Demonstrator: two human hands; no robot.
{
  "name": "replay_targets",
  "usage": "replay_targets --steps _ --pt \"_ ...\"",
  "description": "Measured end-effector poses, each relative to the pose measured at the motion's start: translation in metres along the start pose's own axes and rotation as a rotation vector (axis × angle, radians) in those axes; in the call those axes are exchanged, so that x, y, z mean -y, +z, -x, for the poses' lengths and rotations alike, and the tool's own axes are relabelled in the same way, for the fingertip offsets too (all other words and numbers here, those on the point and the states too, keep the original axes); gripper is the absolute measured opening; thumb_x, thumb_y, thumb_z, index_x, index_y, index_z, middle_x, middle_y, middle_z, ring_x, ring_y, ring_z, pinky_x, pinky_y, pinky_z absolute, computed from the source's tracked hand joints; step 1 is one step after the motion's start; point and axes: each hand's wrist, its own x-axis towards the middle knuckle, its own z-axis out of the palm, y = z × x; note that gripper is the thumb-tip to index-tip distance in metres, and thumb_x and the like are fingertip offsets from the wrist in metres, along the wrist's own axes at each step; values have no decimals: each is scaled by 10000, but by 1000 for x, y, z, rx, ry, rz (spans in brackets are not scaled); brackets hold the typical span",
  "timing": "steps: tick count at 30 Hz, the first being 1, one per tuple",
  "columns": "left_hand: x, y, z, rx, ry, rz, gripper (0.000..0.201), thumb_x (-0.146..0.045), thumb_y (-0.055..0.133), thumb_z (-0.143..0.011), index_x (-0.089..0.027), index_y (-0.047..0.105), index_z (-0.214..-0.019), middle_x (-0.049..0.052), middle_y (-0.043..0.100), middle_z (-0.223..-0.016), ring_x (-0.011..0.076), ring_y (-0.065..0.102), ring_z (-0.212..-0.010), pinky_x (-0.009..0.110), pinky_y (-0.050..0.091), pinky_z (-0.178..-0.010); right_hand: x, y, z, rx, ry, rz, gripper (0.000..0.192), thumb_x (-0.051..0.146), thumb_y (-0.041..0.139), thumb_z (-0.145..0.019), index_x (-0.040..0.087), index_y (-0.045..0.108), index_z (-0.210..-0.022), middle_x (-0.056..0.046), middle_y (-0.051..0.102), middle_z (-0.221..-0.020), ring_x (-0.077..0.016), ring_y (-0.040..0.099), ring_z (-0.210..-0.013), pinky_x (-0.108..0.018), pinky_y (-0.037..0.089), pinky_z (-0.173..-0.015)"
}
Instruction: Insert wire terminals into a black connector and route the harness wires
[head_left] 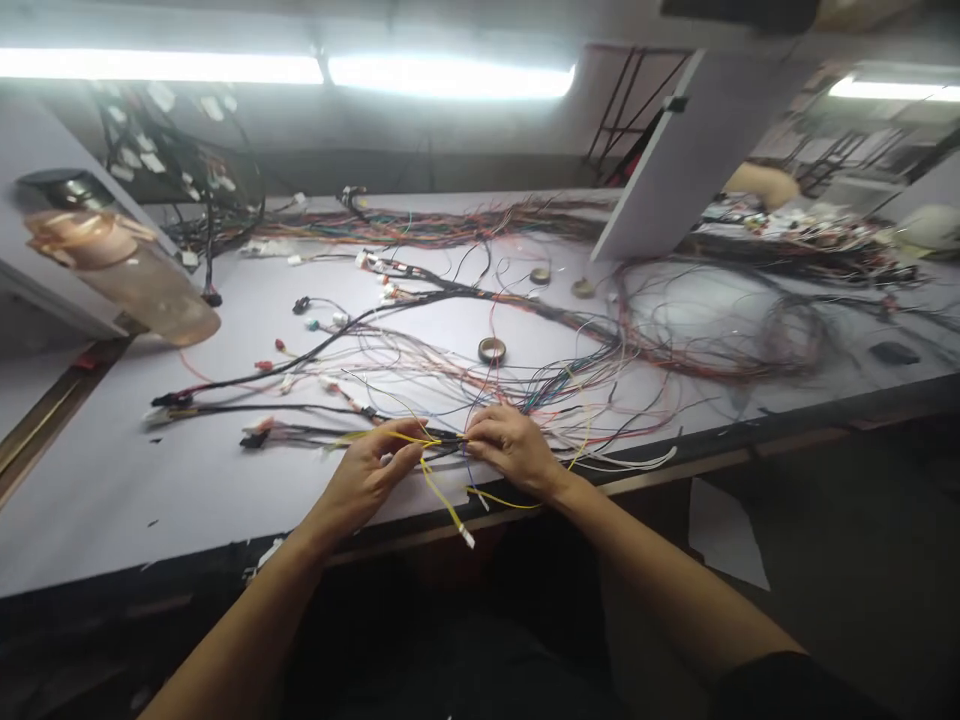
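A: What's the surface like?
B: Pale table (82, 510), dark strip along the front edge, wires nearly everywhere. There's a long multicolour run (405, 230) across the back, and a looser tangle (720, 370) off to the right.

A: Where are the hands?
B: Middle of the front edge. Left hand (371, 470) has yellow wires (442, 490) pinched between thumb and fingers. Right hand (517, 450) is just beside it, fingertips closed on a dark bundle (450, 438) that the yellow ones run up against. Neither grip looks loose. It's all held at the near side of the table, and one yellow tail angles down past the edge to a white tip.

A: Anything else lying about?
B: A tape roll (492, 350) behind the hands, two smaller rings further back. Far left, a tilted bottle (150, 270) with a dark cap.

A: And the room?
B: Bright tube lights (450, 77) overhead, grey wall behind, slanted white panel (667, 160) right of centre. Past that panel there's someone else's arm (761, 183), too blurry to tell what it's doing. Plus a pale sheet (724, 530) below the table edge, lower right.
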Motion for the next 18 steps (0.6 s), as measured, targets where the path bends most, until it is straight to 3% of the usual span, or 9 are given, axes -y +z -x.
replay_targets --steps 4,7,9,12,18 --pt "25 0 2 24 88 -22 483 -514 499 -881 -188 563 -1233 84 689 -1039 210 648 -966 314 528 -835 -1 -1 -6 -27 148 -29 174 292 570 -903 170 665 -821 -20 653 -794 -124 578 -747 -237 417 -694" --pt "42 10 -1 -34 300 -289 390 -426 637 -818 -222 624 -1151 62 676 -1043 192 645 -954 290 528 -846 -2 -4 -12 -15 164 28 168 283 573 -896 177 666 -804 1 650 -744 -106 574 -693 -214 402 -648" --pt "50 15 -6 -99 464 -439 253 -358 616 -845 -236 671 -1059 41 672 -935 161 644 -862 249 531 -775 -5 -10 -17 18 158 66 131 274 620 -862 195 675 -773 19 656 -728 -98 580 -692 -199 393 -638" --pt "56 15 -18 -106 628 -535 177 -309 557 -886 -238 691 -977 28 658 -849 129 635 -770 194 519 -686 -13 -19 -23 32 183 150 90 277 671 -814 208 686 -757 20 672 -740 -110 593 -719 -206 379 -633" --pt "58 6 -26 -125 701 -614 219 -337 505 -912 -237 688 -978 36 676 -890 131 660 -799 170 536 -702 -20 -13 -22 -76 232 320 91 221 609 -806 186 643 -730 -13 669 -776 -145 581 -741 -268 338 -675"
